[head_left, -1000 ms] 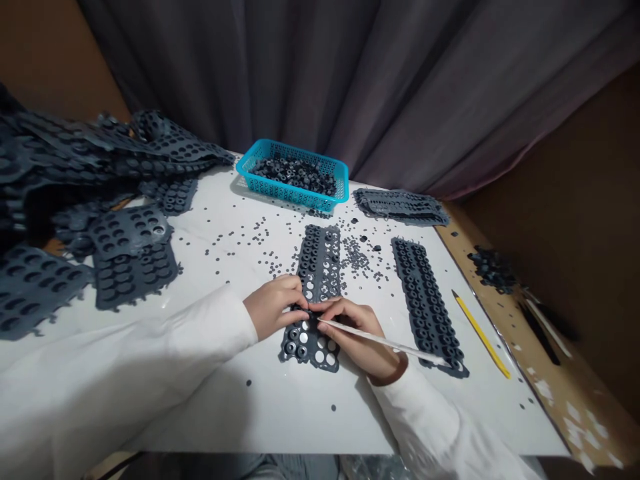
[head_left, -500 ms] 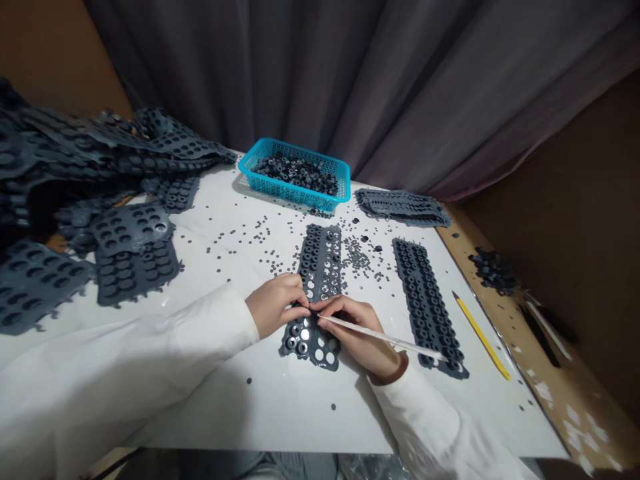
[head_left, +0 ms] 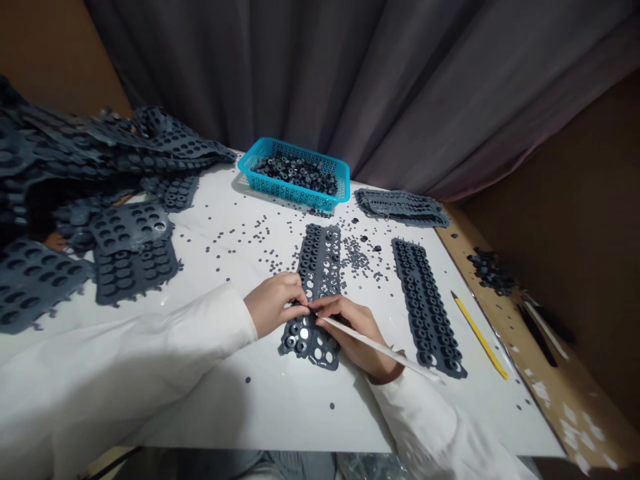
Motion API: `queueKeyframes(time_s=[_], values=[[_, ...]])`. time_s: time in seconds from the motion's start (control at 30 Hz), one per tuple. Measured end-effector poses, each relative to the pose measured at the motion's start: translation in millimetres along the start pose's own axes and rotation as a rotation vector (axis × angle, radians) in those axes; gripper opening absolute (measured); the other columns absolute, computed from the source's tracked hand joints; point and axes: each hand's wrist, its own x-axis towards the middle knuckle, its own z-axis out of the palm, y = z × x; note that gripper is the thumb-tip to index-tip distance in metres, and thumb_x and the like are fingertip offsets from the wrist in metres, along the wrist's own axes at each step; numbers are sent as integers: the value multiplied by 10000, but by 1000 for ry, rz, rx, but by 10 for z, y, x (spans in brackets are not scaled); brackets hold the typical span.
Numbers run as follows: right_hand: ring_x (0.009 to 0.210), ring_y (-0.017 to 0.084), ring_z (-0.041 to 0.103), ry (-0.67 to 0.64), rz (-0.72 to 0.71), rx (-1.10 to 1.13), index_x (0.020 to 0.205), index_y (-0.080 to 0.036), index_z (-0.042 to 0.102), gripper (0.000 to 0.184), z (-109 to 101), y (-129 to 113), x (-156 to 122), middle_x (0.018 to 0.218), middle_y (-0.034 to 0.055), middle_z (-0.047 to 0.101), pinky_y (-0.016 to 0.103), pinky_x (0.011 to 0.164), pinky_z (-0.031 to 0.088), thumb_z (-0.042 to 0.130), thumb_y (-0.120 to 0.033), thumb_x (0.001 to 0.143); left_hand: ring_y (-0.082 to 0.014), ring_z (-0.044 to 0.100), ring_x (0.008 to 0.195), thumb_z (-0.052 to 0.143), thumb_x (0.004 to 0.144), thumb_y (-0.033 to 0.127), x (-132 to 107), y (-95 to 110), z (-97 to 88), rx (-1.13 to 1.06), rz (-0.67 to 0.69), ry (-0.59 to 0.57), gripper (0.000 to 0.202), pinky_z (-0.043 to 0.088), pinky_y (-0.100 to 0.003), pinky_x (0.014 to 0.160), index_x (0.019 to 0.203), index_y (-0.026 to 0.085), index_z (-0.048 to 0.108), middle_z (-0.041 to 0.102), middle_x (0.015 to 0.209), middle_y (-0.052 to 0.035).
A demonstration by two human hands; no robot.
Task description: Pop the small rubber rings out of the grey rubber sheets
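Observation:
A dark grey moulded rubber sheet [head_left: 327, 267] lies lengthwise before me, some of its round places filled with ring-shaped parts, others open holes showing white. Over its lower half, my left hand [head_left: 277, 301] is closed in a pinch on a small dark piece, partly hidden by the fingertips. My right hand [head_left: 357, 330] grips a thin white stick-like tool [head_left: 385, 348], whose tip meets the left fingertips; its other end points toward my right wrist. Both hands are touching or nearly touching at the pinched piece.
A blue basket [head_left: 295, 193] of small dark parts stands at the back. Sheets are piled [head_left: 130, 247] at left; another sheet [head_left: 427, 307] and a yellow craft knife [head_left: 480, 337] lie right. A flat stack [head_left: 403, 208] sits behind. Tiny dark discs [head_left: 357, 257] litter the white table [head_left: 280, 420].
The outer end of the white tool has swung slightly down toward my right wrist. Both hands stay at the same spot over the sheet, still pinched together.

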Motion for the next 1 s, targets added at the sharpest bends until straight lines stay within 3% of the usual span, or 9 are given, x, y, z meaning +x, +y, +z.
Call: queueKeyframes(time_s=[0.43,0.53,0.63,0.77,0.9,1.0], values=[[935,163,570,-68,-114,-203,891,-223,586,158,-1,-36,24,1048,75,607,294,805,454,429,-204,888,-160,495,779,585,789,249,4,4,8,1,-10,15,106,381,-268,691,744,163,628,526,760,-25],[914,162,581,6,-60,-142,864,-221,577,122,20,-43,32,1018,69,616,293,792,457,455,-217,878,-156,494,775,588,788,258,1,7,9,-5,-15,15,113,381,-265,691,742,166,634,524,758,-24],[900,171,597,173,75,26,826,-208,544,53,33,-45,44,976,67,631,296,768,471,518,-249,849,-150,492,757,592,783,269,-4,10,2,-5,-10,21,116,385,-262,690,764,163,637,514,753,-22],[760,151,594,326,188,138,807,-195,520,89,23,-60,36,896,51,625,271,678,475,551,-278,822,-148,494,761,616,750,250,-10,20,-33,-19,34,7,100,399,-258,692,810,172,631,515,774,-20],[561,116,494,342,216,40,748,-197,502,94,22,-93,-13,623,-20,532,220,510,393,566,-251,790,-142,500,733,615,724,218,-5,50,-96,-14,49,-45,107,411,-249,667,820,170,617,513,761,-16],[509,99,448,298,237,9,700,-193,484,122,45,-105,-43,584,-31,513,209,463,345,586,-227,756,-154,502,737,593,710,185,29,113,-143,67,78,-84,106,408,-257,661,815,171,605,519,744,-15]])
